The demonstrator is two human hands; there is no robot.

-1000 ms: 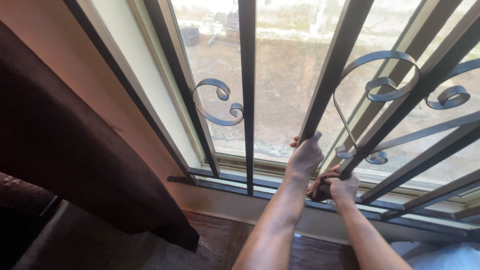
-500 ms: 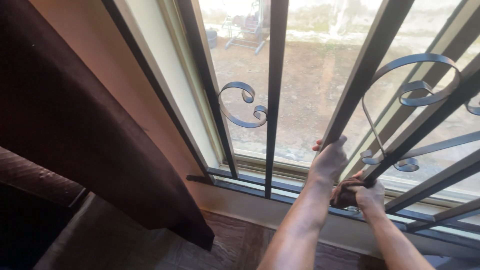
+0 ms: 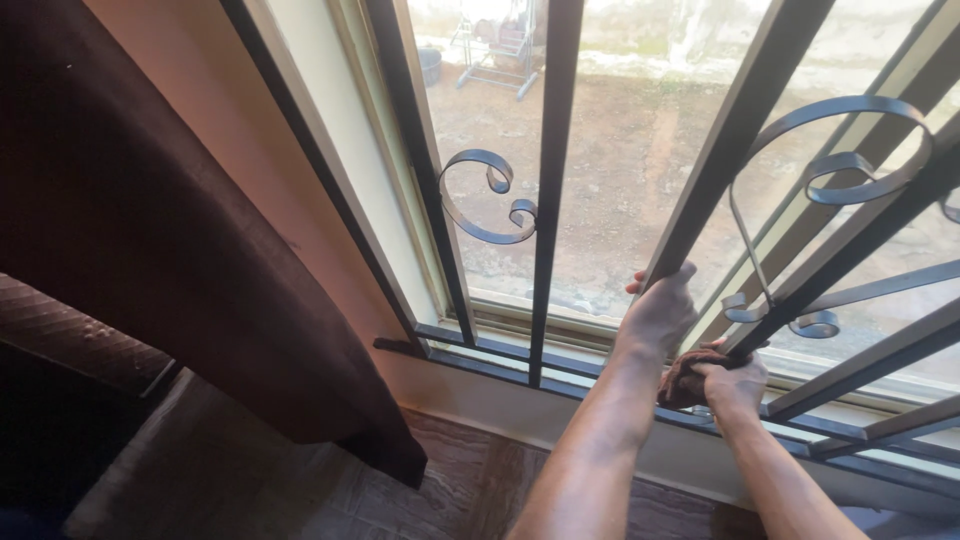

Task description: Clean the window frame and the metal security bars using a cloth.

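A dark metal window grille with upright bars and scroll ornaments fills the window. My left hand (image 3: 660, 312) grips one slanting upright bar (image 3: 735, 135) near its lower end. Just to its right, my right hand (image 3: 738, 382) clutches a brown cloth (image 3: 681, 380) and presses it against the foot of the neighbouring bar (image 3: 800, 300), close to the bottom rail (image 3: 480, 352). The cloth is mostly hidden by my fingers.
A dark brown curtain (image 3: 130, 230) hangs at the left, reaching nearly to the brown tiled floor (image 3: 460, 490). A scroll ornament (image 3: 485, 200) sits on the middle bar. Beyond the glass lies a bare dirt yard with a metal rack (image 3: 495, 50).
The view has shifted so the grille and hands sit further right in frame. Both hands keep their hold; the right hand with the cloth has moved only slightly at the bar's foot.
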